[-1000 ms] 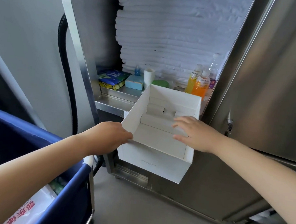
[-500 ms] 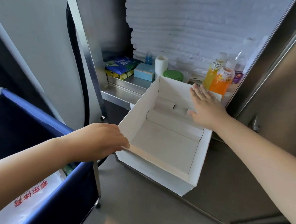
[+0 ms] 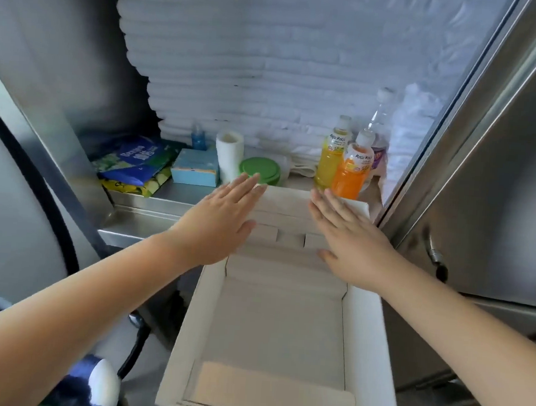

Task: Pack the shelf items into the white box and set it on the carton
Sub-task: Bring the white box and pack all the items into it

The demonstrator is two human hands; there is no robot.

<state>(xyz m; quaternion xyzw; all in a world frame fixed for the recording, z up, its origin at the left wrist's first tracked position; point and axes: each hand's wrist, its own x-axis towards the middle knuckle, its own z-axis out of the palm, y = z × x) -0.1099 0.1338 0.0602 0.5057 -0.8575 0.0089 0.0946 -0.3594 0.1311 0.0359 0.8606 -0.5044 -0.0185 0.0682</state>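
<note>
White cardboard forms the open-topped rectangular box [image 3: 364,352] in the middle of the view, its folded inner flaps showing and its far end right at the front edge of the stainless steel shelf [image 3: 151,217]; what holds it up cannot be seen. Both hands hover over that far end and hold nothing. The left hand [image 3: 224,222] lies flat with its fingers [image 3: 245,185] straight and close together, their tips just beside a round green-lidded container [image 3: 259,169]; whether they touch it is unclear. The right hand [image 3: 352,243] is also flat, its fingers [image 3: 327,203] straight and slightly spread, pointing at an orange drink bottle [image 3: 352,174] standing upright near the box's far right corner. A yellow drink bottle [image 3: 330,159] stands touching the orange one on its left, and a clear plastic bottle [image 3: 378,121] stands behind them. Further left on the shelf are a white paper roll [image 3: 229,152], a pale blue box [image 3: 195,167], a small blue bottle [image 3: 199,136] and a pile of blue and yellow packets [image 3: 136,158]. A tall stack of folded white towels [image 3: 270,60] fills the space behind. A brushed steel door [image 3: 499,187] stands to the right.
</note>
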